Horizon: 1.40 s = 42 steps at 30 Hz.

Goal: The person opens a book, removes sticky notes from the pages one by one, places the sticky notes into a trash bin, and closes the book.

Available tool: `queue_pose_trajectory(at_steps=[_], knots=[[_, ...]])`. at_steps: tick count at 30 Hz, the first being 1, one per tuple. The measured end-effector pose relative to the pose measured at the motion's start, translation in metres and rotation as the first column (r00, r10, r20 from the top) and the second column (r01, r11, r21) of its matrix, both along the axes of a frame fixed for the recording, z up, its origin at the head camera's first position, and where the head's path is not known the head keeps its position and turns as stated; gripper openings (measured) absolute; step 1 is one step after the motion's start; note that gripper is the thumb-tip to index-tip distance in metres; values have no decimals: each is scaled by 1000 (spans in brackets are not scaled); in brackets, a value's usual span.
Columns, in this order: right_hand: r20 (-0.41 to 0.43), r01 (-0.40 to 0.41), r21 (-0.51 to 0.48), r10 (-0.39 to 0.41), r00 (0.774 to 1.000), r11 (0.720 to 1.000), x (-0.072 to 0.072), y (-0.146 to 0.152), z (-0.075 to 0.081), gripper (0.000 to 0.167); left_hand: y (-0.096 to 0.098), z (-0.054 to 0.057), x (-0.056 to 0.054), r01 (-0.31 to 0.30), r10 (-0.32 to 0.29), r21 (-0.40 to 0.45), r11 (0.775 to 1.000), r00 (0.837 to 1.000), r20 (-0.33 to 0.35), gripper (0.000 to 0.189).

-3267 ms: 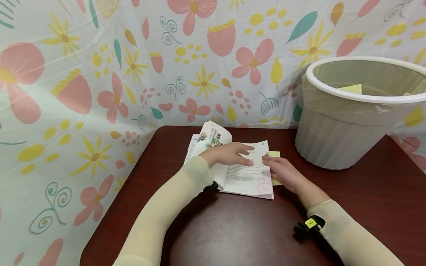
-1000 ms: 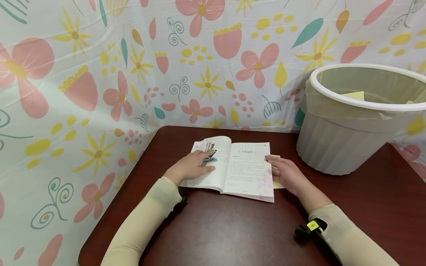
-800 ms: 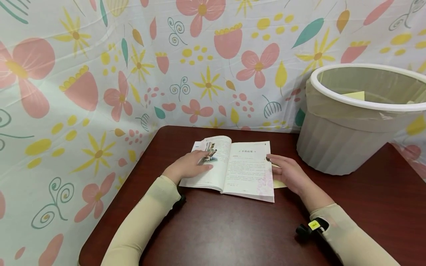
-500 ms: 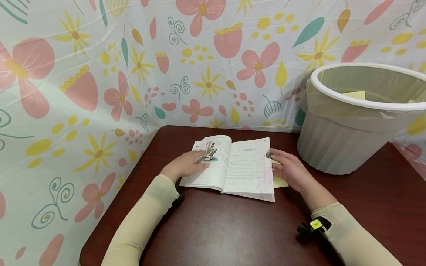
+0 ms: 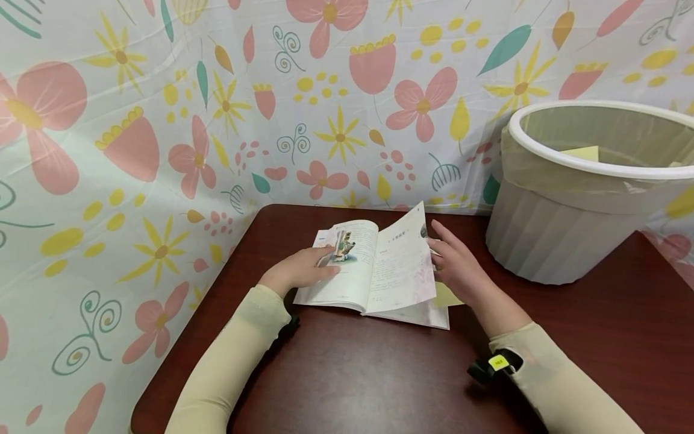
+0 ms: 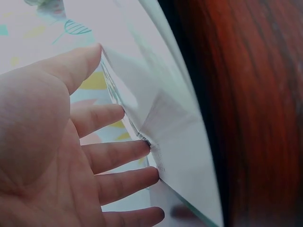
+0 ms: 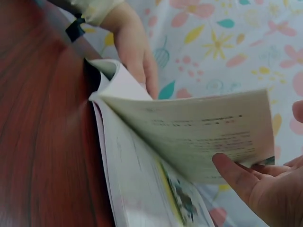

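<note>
- Floral curtain (image 5: 228,138) fills the whole background, running off the edges.
- Dark wood table (image 5: 347,374) under everything, its near side cut off.
- Big pale waste bin (image 5: 558,232) on the right of the table, clear plastic liner (image 5: 547,172) folded over its rim. There's a yellow paper (image 5: 585,153) inside, plus something pale by the right edge I can't make out. Rim gets cropped there too, and the bottom of the bin is hidden.
- Open book (image 5: 352,288) at the middle of the table, left of the bin. Print's too small to read.
- Its right-hand page (image 5: 403,268) was barely lifted a moment ago; now it's tilted well up, and the next page shows underneath.
- Right hand (image 5: 461,268) has come up with it: fingers mostly straight, thumb on the underside, lightly pinching the outer edge. Head view hides the thumb, right wrist view shows it.
- Left hand (image 5: 298,270) hasn't really budged, fingers loosely spread on the left page, gripping nothing.
- Yellow sheet (image 5: 447,295) pokes out by the book's right side, partly hidden by book and hand.
- Little colour illustration (image 5: 344,247) on the left page, partly covered by fingers.
</note>
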State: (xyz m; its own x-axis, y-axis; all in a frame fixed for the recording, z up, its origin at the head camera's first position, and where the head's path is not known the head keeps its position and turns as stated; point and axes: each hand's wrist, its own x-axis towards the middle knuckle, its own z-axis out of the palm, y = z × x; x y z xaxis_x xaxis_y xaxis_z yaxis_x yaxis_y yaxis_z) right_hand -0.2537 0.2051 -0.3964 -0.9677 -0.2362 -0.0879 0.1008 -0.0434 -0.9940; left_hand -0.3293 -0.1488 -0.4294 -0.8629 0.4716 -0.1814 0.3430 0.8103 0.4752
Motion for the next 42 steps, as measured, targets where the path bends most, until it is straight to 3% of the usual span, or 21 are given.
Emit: queue_pose_trajectory(at_steps=[13,20,28,36,42], knots=[[-74,-44,35,46,996,998,-10,-57,-1,68,-7,2,0,42,-42,-13,999,999,-7,71],[-153,-66,180,94,984,981,-1,-82,-5,65,-10,3,2,40,-40,-8,999,999,14,69],[-221,-88,449,206,953,889,9,-89,-20,70,-16,4,1,12,-12,1,1000,1000,26,69],[-302,-66,581,290,908,812,14,-94,-29,74,-20,6,2,-2,2,11,1000,1000,19,65],[-306,-60,664,345,887,745,17,-96,-35,76,-25,3,1,-14,14,0,1000,1000,-18,60]])
